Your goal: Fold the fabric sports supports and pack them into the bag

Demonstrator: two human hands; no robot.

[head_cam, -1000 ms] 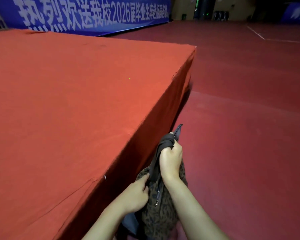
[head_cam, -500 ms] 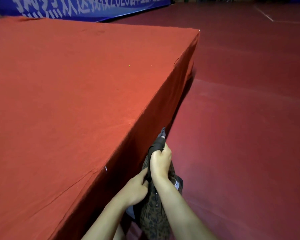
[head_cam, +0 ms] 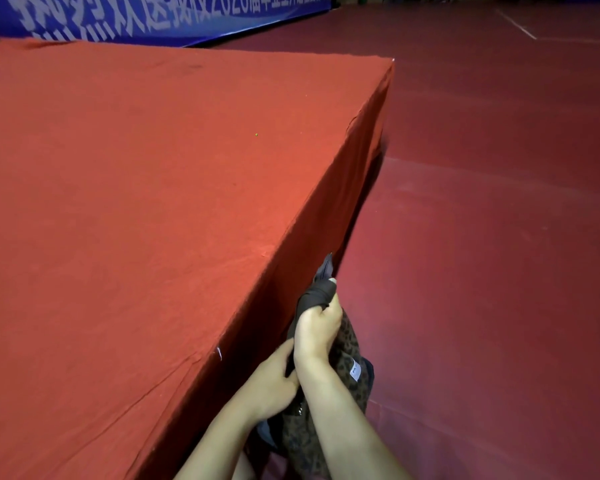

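**Bag held beside the red-covered table**

Bag [head_cam: 326,420] with a dark leopard-like print hangs off the near right edge of the table [head_cam: 153,202], against the draped side of the red cloth and above the dark red floor [head_cam: 482,237]. A small white label [head_cam: 355,370] shows on its right side.

The right hand [head_cam: 314,332] is clenched around a bunch of dark grey fabric [head_cam: 317,297] at the top of the bag; a pointed end of that fabric sticks up past the knuckles. Whether this is the bag's strap or one of the supports, I cannot tell.

The left hand [head_cam: 271,386] sits just below and left of the right wrist, fingers curled in against the bag's upper edge; its grip is partly hidden, so I cannot tell whether it really pinches the cloth.

Beyond the table's far edge stands a blue banner [head_cam: 153,19] with blurred white lettering.
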